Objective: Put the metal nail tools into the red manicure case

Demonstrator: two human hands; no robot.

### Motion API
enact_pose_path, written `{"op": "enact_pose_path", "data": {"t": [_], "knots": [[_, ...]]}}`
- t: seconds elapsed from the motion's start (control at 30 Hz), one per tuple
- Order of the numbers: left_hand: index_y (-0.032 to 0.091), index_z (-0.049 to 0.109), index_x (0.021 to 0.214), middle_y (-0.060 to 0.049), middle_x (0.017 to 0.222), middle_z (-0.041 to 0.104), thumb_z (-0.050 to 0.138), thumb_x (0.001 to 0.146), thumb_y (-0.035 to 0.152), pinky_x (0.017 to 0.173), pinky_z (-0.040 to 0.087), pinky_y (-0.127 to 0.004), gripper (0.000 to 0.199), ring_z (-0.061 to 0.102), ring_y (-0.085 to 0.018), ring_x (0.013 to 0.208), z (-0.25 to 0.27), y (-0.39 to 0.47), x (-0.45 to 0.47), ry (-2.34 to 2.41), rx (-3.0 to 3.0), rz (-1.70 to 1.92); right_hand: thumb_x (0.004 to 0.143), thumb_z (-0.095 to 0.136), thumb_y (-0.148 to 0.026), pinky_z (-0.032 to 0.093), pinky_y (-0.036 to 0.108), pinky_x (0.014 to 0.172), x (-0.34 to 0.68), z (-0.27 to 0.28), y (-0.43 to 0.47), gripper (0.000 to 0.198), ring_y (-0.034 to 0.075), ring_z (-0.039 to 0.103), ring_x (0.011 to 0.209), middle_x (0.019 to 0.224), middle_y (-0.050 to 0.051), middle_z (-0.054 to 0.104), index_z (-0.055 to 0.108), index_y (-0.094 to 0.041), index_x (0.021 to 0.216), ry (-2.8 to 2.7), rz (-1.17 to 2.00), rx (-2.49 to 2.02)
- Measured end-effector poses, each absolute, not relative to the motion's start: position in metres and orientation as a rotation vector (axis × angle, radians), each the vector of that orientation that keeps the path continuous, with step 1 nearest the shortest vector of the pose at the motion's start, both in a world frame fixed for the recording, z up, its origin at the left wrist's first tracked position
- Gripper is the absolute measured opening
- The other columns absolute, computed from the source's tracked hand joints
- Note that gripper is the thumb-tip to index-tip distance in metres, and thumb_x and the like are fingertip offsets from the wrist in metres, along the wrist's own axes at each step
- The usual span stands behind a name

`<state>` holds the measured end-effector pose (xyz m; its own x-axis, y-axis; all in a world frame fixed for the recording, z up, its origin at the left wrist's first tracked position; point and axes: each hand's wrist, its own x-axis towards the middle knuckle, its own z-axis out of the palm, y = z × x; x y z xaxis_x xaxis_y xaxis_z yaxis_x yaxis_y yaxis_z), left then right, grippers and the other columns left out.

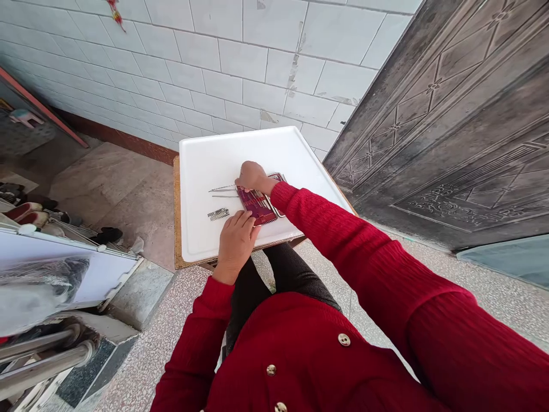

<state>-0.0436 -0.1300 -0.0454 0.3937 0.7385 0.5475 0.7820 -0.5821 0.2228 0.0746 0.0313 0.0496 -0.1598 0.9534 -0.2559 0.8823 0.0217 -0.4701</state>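
Observation:
An open manicure case [268, 215] with a dark red lining lies on a white tray [201, 154], slim metal tools standing in its slots. My left hand [235, 243] holds the case's near left corner between thumb and fingers. Over the far left part of the case, my right hand [252, 174] is closed with its fingertips pointing down; whatever they pinch is too small or hidden to make out. Thin metal tools [223, 196] lie on the tray, left of the case, their right ends near my right fingertips. Closer to me, nail clippers [218, 214] rest on the tray.
The tray sits on a wooden-edged stand [178, 229] against a white tiled wall [206, 57]. A dark carved door [437, 114] rises at the right. Shoes [32, 214] and a white rack [98, 266] crowd the left side.

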Motion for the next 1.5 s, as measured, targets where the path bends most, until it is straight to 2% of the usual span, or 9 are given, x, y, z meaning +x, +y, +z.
{"op": "enact_pose_path", "data": {"t": [0.17,0.33,0.5,0.77,0.83,0.97,1.1,1.3,1.5], "knots": [[0.017,0.074,0.113,-0.014,0.128,0.077,0.064,0.102,0.025,0.106,0.056,-0.049,0.016,0.069,-0.032,0.126,-0.047,-0.129,-0.045,-1.401,-2.556,-0.952,0.092,0.063,-0.013,0.059,0.032,0.078,0.049,0.064,0.033,0.015,0.021,0.072,0.077,0.086,0.01,0.079,0.077,-0.009,0.097,-2.384,0.642,-1.72],[0.019,0.073,0.114,-0.012,0.129,0.077,0.064,0.102,0.025,0.105,0.057,-0.049,0.016,0.069,-0.031,0.126,-0.046,-0.129,-0.045,-1.417,-2.582,-0.959,0.09,0.068,-0.013,0.056,0.032,0.077,0.018,0.061,0.02,0.02,0.024,0.072,0.096,0.114,0.011,0.079,0.078,-0.011,0.107,-2.83,0.416,-1.42],[0.018,0.073,0.113,-0.012,0.129,0.077,0.064,0.102,0.024,0.106,0.056,-0.049,0.015,0.069,-0.031,0.127,-0.046,-0.13,-0.045,-1.404,-2.568,-0.973,0.094,0.061,-0.016,0.054,0.029,0.076,0.04,0.061,0.016,0.024,0.024,0.074,0.097,0.104,0.011,0.081,0.081,-0.013,0.108,-2.738,0.388,-1.524],[0.017,0.073,0.114,-0.014,0.128,0.076,0.063,0.103,0.025,0.106,0.056,-0.049,0.017,0.069,-0.032,0.126,-0.045,-0.13,-0.044,-1.411,-2.571,-0.948,0.096,0.067,-0.037,0.058,0.035,0.089,0.102,0.053,-0.007,0.041,0.033,0.076,0.108,0.113,0.021,0.08,0.078,-0.008,0.123,-2.515,0.284,-1.997],[0.017,0.073,0.114,-0.014,0.128,0.077,0.061,0.104,0.025,0.106,0.056,-0.05,0.018,0.069,-0.032,0.126,-0.044,-0.13,-0.044,-1.417,-2.578,-0.944,0.096,0.065,-0.034,0.058,0.036,0.092,0.101,0.049,-0.014,0.04,0.035,0.075,0.113,0.118,0.022,0.079,0.077,-0.009,0.125,-2.5,0.256,-2.016],[0.017,0.074,0.114,-0.014,0.128,0.077,0.06,0.104,0.025,0.105,0.057,-0.05,0.019,0.068,-0.032,0.127,-0.045,-0.13,-0.044,-1.429,-2.584,-0.948,0.093,0.062,-0.016,0.058,0.039,0.094,0.087,0.048,-0.016,0.036,0.037,0.073,0.117,0.123,0.027,0.076,0.076,-0.007,0.125,-2.529,0.253,-1.997],[0.018,0.074,0.116,-0.015,0.129,0.076,0.061,0.103,0.026,0.106,0.056,-0.052,0.019,0.068,-0.033,0.128,-0.046,-0.129,-0.044,-1.429,-2.59,-0.955,0.082,0.071,-0.009,0.06,0.039,0.09,0.077,0.048,-0.002,0.039,0.039,0.074,0.113,0.119,0.028,0.077,0.078,-0.007,0.12,-2.532,0.306,-1.992],[0.019,0.074,0.117,-0.015,0.13,0.076,0.061,0.103,0.026,0.108,0.055,-0.052,0.02,0.068,-0.032,0.128,-0.046,-0.129,-0.044,-1.448,-2.596,-0.957,0.079,0.076,-0.014,0.062,0.037,0.08,0.079,0.044,0.016,0.015,0.032,0.076,0.084,0.074,0.016,0.078,0.081,-0.006,0.091,-2.546,0.564,-2.015],[0.018,0.074,0.116,-0.015,0.13,0.076,0.061,0.104,0.027,0.108,0.055,-0.05,0.02,0.068,-0.032,0.128,-0.045,-0.13,-0.044,-1.435,-2.594,-0.949,0.074,0.075,-0.009,0.062,0.038,0.082,0.079,0.045,0.015,0.02,0.033,0.077,0.087,0.07,0.016,0.076,0.081,-0.006,0.093,-2.609,0.47,-1.962]]}}
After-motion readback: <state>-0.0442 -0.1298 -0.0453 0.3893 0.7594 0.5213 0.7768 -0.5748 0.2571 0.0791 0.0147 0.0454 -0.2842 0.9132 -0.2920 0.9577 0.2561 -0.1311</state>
